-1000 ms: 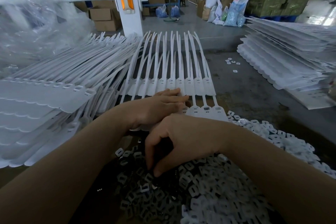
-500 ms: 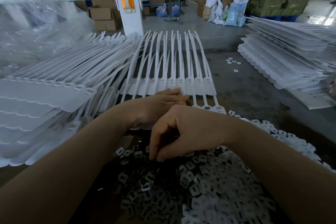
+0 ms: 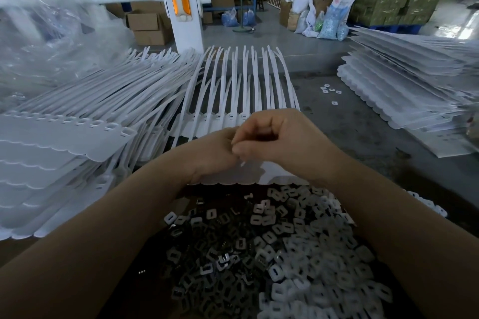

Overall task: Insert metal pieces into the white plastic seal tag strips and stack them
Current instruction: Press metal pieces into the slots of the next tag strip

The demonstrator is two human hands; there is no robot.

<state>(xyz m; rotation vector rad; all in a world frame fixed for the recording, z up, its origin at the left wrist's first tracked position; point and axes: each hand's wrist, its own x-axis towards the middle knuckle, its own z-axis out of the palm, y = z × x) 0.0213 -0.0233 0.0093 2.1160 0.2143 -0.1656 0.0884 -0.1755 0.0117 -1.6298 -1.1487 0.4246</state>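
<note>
White seal tag strips (image 3: pixel 241 90) — three stacks, two hands, right hand (image 3: pixel 280 137) fingers curled, pinching something tiny, left hand (image 3: pixel 215 153) unclear

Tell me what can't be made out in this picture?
- Head view: whatever the right hand pinches; its curled fingers hide it.
- Left hand fingertips, covered by the right hand.
- Seal tag strip heads under both hands.
- Pile of small pieces, cut off by the bottom edge.
</note>
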